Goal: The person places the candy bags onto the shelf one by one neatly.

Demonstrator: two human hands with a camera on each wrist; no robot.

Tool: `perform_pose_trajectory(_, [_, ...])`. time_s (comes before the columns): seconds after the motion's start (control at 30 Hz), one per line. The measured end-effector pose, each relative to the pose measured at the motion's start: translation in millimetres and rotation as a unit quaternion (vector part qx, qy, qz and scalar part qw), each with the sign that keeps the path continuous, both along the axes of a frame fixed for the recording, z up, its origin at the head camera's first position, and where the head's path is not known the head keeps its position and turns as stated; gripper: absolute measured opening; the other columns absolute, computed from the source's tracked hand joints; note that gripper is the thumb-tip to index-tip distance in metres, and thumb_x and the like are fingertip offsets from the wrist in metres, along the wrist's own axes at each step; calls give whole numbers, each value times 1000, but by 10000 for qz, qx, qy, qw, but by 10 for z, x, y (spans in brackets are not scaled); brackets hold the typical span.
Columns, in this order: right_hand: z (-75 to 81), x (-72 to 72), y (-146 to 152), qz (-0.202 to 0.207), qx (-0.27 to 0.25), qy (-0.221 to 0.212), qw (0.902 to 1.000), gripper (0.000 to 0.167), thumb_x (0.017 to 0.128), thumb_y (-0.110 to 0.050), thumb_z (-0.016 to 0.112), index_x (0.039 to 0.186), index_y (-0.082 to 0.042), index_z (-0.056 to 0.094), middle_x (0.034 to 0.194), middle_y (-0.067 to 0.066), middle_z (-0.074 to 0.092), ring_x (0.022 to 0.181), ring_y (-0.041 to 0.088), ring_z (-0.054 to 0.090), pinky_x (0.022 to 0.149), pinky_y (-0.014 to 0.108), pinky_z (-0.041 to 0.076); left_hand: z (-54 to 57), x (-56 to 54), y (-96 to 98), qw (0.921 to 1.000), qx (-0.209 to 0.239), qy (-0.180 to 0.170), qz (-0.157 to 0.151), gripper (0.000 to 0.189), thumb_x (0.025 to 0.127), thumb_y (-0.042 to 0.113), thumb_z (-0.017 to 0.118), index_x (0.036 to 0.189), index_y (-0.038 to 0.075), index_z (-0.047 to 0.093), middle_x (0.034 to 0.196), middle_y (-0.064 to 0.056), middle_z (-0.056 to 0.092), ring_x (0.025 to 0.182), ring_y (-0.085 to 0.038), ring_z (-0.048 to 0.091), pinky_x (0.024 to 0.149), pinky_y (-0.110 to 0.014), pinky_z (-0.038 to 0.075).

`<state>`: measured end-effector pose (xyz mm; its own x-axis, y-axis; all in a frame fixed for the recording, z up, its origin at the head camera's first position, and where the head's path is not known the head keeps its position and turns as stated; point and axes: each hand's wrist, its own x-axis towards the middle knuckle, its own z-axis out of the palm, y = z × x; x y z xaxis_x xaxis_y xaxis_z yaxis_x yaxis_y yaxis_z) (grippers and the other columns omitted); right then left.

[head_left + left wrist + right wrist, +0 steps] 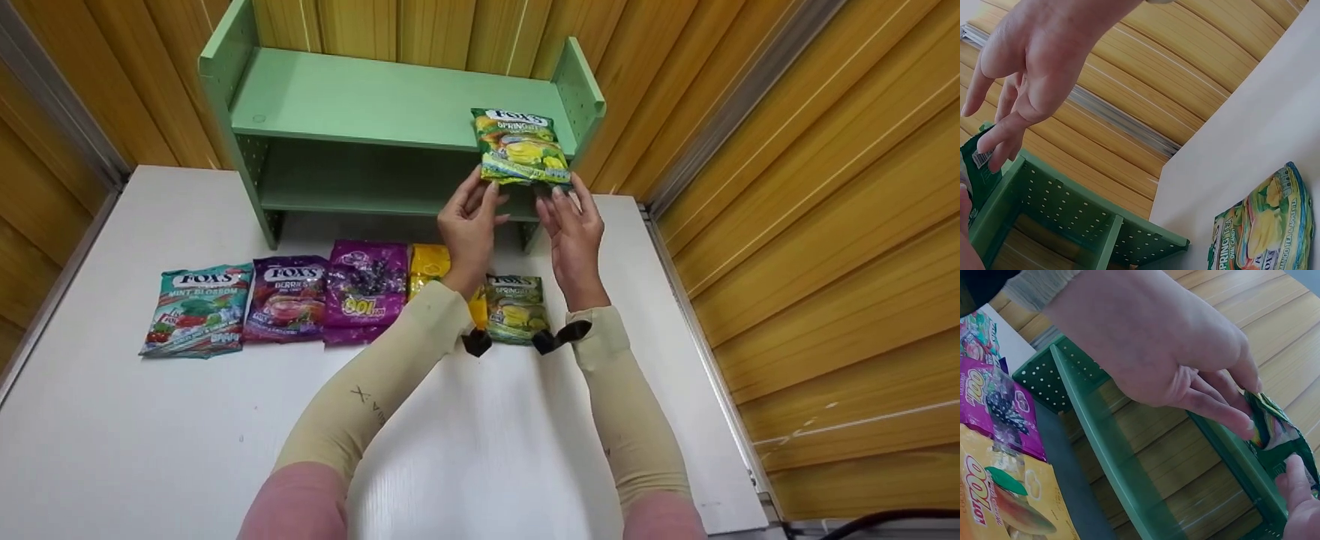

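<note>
Both hands hold up a green and yellow Fox's Springtea candy bag (523, 146), which overlaps the front edge of the green shelf unit's (360, 94) top board in the head view. At its lower left corner, the left hand (472, 229) grips it between thumb and fingers. The right hand (576, 240) pinches the lower right corner, its thumb and a finger on the bag's edge in the right wrist view. The dark green back of the bag (1280, 458) faces that camera, with the left fingertips (1296, 484) against it.
On the white table (187, 435) below the shelf lies a row of candy bags: mint blossom (196, 311), berries (286, 300), purple (367, 289), yellow mango (1010, 489) and another Springtea bag (516, 309). Wood-patterned walls (825, 225) stand behind and at both sides.
</note>
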<state>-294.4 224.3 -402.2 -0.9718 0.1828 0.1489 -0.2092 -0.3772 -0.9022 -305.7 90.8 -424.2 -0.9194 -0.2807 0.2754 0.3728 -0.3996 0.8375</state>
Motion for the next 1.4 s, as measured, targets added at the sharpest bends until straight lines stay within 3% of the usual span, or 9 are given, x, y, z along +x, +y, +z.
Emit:
perform_pose_trajectory(0.27, [32, -68, 72, 369, 403, -141, 9984, 62, 97, -13, 57, 152, -16, 29, 148, 21, 38, 130, 31, 52, 100, 28, 51, 167, 94, -111, 9993, -301, -137, -194, 45, 96, 9, 58, 140, 5, 50, 118, -18, 69, 94, -32, 71, 71, -38, 61])
perform_pose_trajectory(0.53, [58, -126, 82, 490, 372, -372, 9974, 63, 96, -11, 59, 151, -22, 32, 136, 23, 51, 122, 26, 60, 97, 27, 52, 67, -30, -150, 9981, -452, -186, -367, 47, 97, 12, 56, 144, 11, 47, 114, -18, 70, 91, -34, 71, 68, -38, 61])
perform_pose_trajectory(0.67, [74, -166, 82, 542, 419, -437, 9967, 64, 95, -8, 59, 151, -24, 32, 135, 23, 50, 121, 26, 61, 97, 28, 53, -5, -119, -158, 9969, -647, -147, -414, 49, 98, 17, 56, 145, 17, 45, 106, -13, 74, 68, -27, 69, 58, -29, 58])
perform_pose_trajectory(0.77, [75, -197, 89, 594, 525, -459, 9958, 67, 95, -7, 58, 153, -24, 29, 140, 24, 44, 122, 28, 60, 97, 29, 53, -25, -155, -172, 9954, -864, -83, -405, 50, 98, 21, 57, 146, 19, 44, 95, -12, 75, 45, -22, 53, 45, -24, 49])
perform_pose_trajectory(0.83, [74, -214, 93, 618, 604, -465, 9952, 67, 96, -6, 57, 153, -24, 27, 144, 24, 40, 124, 29, 58, 98, 30, 52, -35, -178, -179, 9946, -950, -81, -412, 50, 97, 23, 58, 146, 20, 45, 88, -12, 75, 39, -18, 42, 40, -24, 42])
perform_pose_trajectory(0.9, [74, -228, 95, 625, 661, -473, 9947, 68, 96, -5, 56, 154, -25, 26, 146, 23, 38, 125, 30, 57, 99, 31, 52, -34, -191, -191, 9938, -1026, -124, -414, 49, 97, 24, 58, 145, 22, 45, 84, -11, 75, 39, -14, 38, 38, -23, 37])
perform_pose_trajectory(1.13, [70, -271, 97, 617, 754, -538, 9938, 69, 95, -5, 57, 153, -28, 27, 147, 21, 39, 125, 28, 58, 98, 30, 52, -15, -233, -215, 9915, -1215, -216, -409, 50, 97, 23, 58, 145, 22, 45, 76, -12, 72, 49, -13, 53, 42, -23, 26])
perform_pose_trajectory(1.3, [69, -302, 93, 540, 1007, -594, 9917, 69, 95, -8, 58, 153, -30, 26, 143, 19, 46, 122, 27, 59, 95, 30, 54, -1, -237, -233, 9906, -1268, -236, -446, 51, 97, 23, 58, 146, 22, 44, 64, -10, 63, 52, -14, 54, 44, -23, 33])
perform_pose_trajectory(1.4, [73, -322, 88, 478, 1252, -589, 9892, 68, 96, -11, 57, 153, -31, 26, 137, 18, 54, 119, 26, 61, 93, 31, 55, 6, -236, -249, 9893, -1395, -220, -364, 51, 97, 24, 59, 146, 23, 44, 57, -2, 48, 51, -13, 45, 46, -23, 35])
